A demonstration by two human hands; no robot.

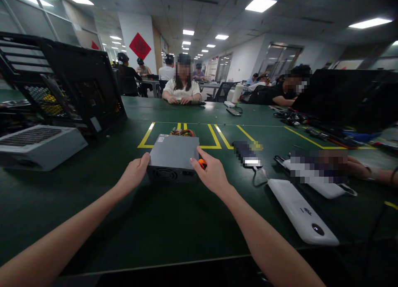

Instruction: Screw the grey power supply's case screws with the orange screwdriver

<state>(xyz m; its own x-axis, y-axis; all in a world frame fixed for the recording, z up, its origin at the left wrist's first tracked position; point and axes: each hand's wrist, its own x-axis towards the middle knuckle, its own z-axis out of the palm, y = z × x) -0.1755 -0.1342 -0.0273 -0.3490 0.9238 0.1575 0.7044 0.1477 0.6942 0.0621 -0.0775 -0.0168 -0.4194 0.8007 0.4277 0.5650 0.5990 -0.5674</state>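
Note:
A grey computer power supply (174, 151) sits between my two hands, its fan grille and power socket turned toward me. A bundle of coloured cables (183, 132) shows at its far side. My left hand (137, 171) grips its left side, thumb along the edge. On the right side my right hand (213, 171) holds it, thumb near the front corner. An orange and black object (202, 164) peeks out by the right fingers; most of it is hidden, and I cannot tell if it is held. Both hands' other fingers are partly hidden.
A black computer case (71, 83) and a second power supply (43, 146) stand at left. Yellow tape (144, 135) marks the green table. At right lie a phone (247, 154) and a white power bank (301, 212), with another person's hand (354, 166) nearby. A person (183, 86) sits opposite.

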